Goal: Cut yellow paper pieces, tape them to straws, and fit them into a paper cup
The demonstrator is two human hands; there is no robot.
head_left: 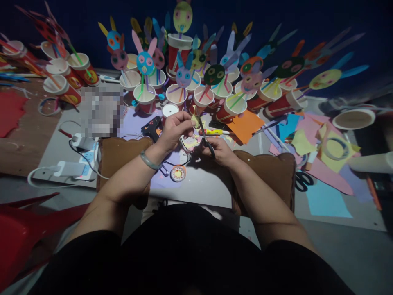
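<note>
My left hand (175,132), with a bangle on the wrist, pinches a small piece of yellow paper (195,120) between its fingertips. In my right hand (219,151) are dark-handled scissors (209,146), their blades pointing up and away from me, right by the yellow paper. Whether the blades touch the paper I cannot tell. Below the hands lie pale paper scraps (190,141) and a yellow-and-red marker (215,132). A black glue gun (151,128) rests left of my left hand. Closer to me is a small round tape roll (178,173).
Red paper cups (145,98) with rabbit-faced paper figures on straws crowd the back. Brown cushions (123,157) sit under both forearms. A power strip (87,162) with cables is at left. Coloured paper (328,198), a tape roll (336,148) and other scissors (303,181) lie at right.
</note>
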